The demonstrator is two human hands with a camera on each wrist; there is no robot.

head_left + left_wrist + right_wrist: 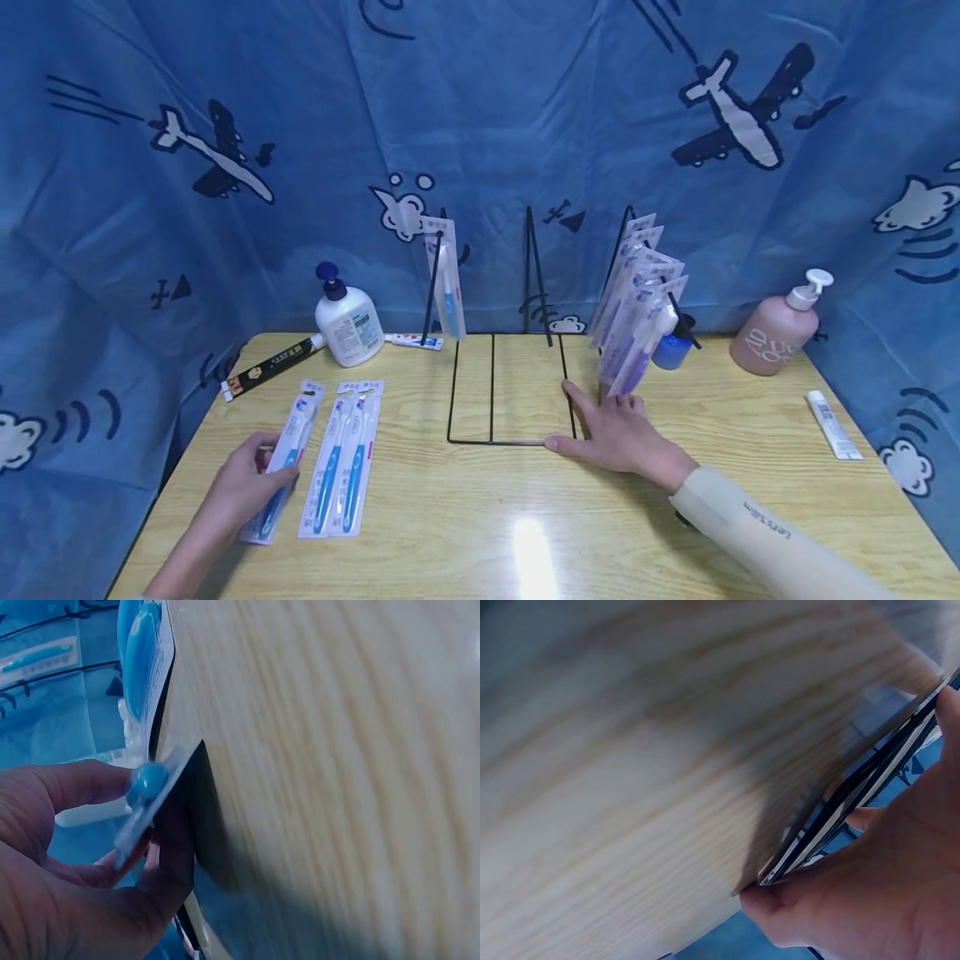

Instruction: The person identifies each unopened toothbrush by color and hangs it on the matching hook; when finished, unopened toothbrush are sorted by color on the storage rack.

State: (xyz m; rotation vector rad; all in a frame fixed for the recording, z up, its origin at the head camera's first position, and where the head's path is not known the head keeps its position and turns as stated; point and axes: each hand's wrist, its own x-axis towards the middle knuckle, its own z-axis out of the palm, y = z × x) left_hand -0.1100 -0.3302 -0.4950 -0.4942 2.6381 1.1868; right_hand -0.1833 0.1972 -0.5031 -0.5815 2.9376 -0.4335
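In the head view, a packaged toothbrush is held by the left hand near the table's left edge. The fingers are curled round the pack's lower half, while its upper end lies on the wood just beside a double toothbrush pack. The right hand is laid flat, fingers straight, on the table at the front right corner of the black wire rack, the thumb touching the rack's front bar; nothing is gripped by it. A row of toothbrush packs is hung on the rack just above those fingers.

In the left wrist view, the packaged toothbrush is seen pinched between thumb and fingers of the left hand, its blue handle end at the fingertips and its edge against the table.

In the right wrist view, the right hand is seen beside the edges of the hanging packs, pressed against the table; the view is blurred.
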